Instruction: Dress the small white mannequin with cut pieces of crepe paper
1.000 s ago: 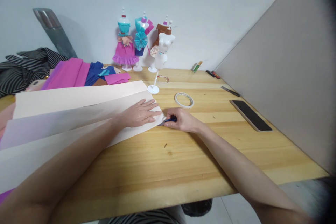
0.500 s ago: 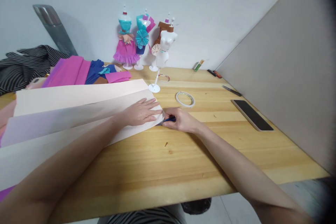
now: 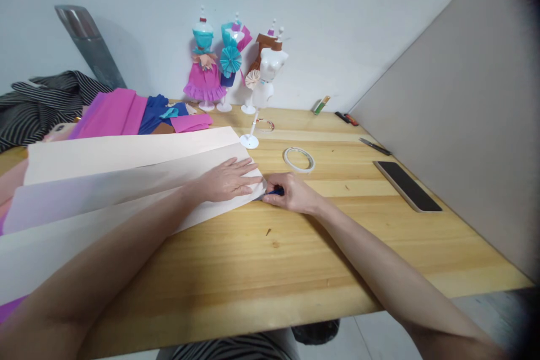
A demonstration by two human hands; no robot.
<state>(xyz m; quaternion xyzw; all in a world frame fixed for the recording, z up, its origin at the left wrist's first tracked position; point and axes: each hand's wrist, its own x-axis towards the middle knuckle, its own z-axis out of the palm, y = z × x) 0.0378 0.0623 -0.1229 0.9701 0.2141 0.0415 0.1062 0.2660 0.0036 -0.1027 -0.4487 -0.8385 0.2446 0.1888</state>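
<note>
Folded pale pink crepe paper (image 3: 211, 211) lies in long layers over the left part of the table. My left hand (image 3: 230, 180) rests flat on its right end, fingers spread, pressing the paper to the wood. Just beyond those fingertips, my right hand (image 3: 289, 194) is closed around small scissors with a dark blue handle (image 3: 276, 192). Their short blades meet the paper's right corner and are mostly hidden by the fingers and the paper.
A white mannequin (image 3: 270, 67) on a stand and several dressed ones stand near the wall. A tape roll (image 3: 299, 160), a utility knife (image 3: 375, 146) and a phone (image 3: 408, 186) lie rightward. Coloured paper (image 3: 113, 112), striped cloth (image 3: 46, 101) and a bottle (image 3: 90, 45) are at left.
The whole view has shifted slightly. The scissors' blades show less beside the paper corner than before, while my left hand stays flat in place.
</note>
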